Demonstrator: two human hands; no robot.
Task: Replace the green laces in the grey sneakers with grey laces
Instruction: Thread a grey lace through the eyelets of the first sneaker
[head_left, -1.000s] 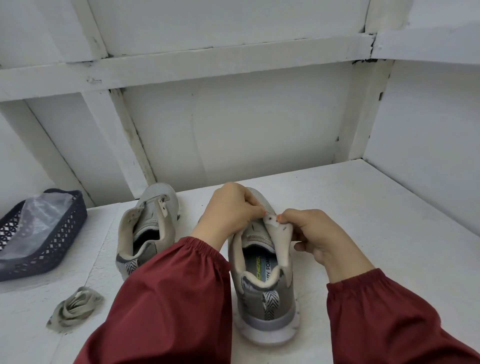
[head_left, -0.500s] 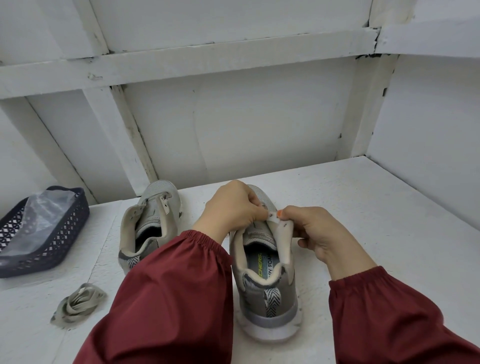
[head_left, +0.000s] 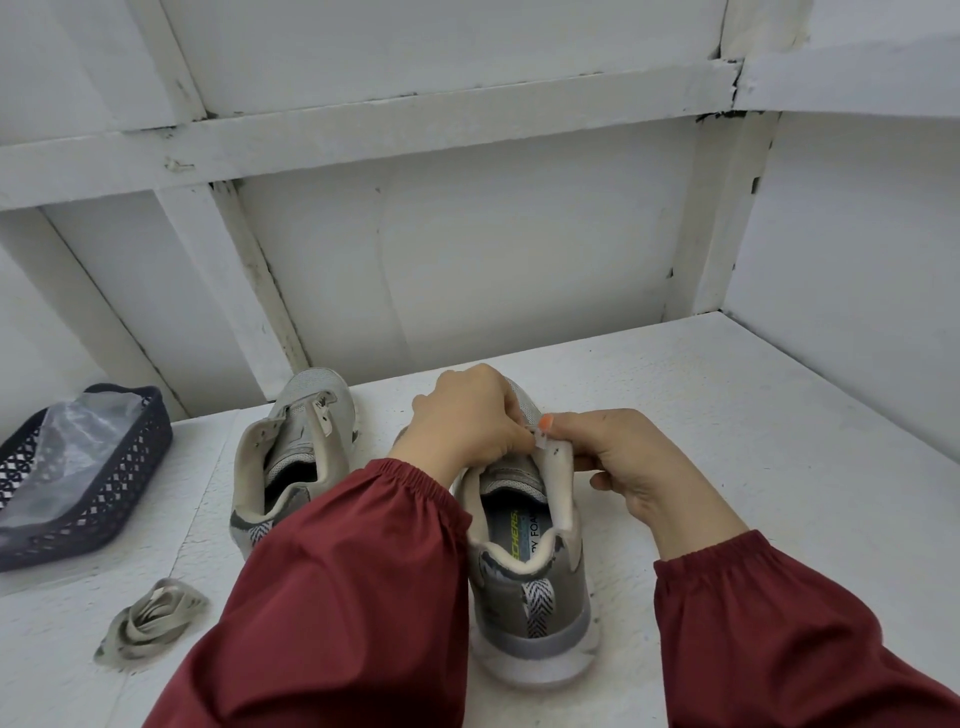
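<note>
Head view: left hand (head_left: 467, 421) pinches a lace tip (head_left: 539, 442) at the top eyelet of the near grey sneaker (head_left: 530, 587), centre frame, right hand (head_left: 639, 467) gripping its flap; little has shifted, so threading looks slow.

Matt cloth sneaker (head_left: 535, 587), perforated plastic basket (head_left: 104, 483)

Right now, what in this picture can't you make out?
Head view:
Eyelets of the near sneaker: behind the left hand and right hand.
The pale tip between them: too small to identify.
Contents of the basket: veiled by a plastic bag, cut by left edge.
Heel of the far sneaker: partly behind the left sleeve.
</note>
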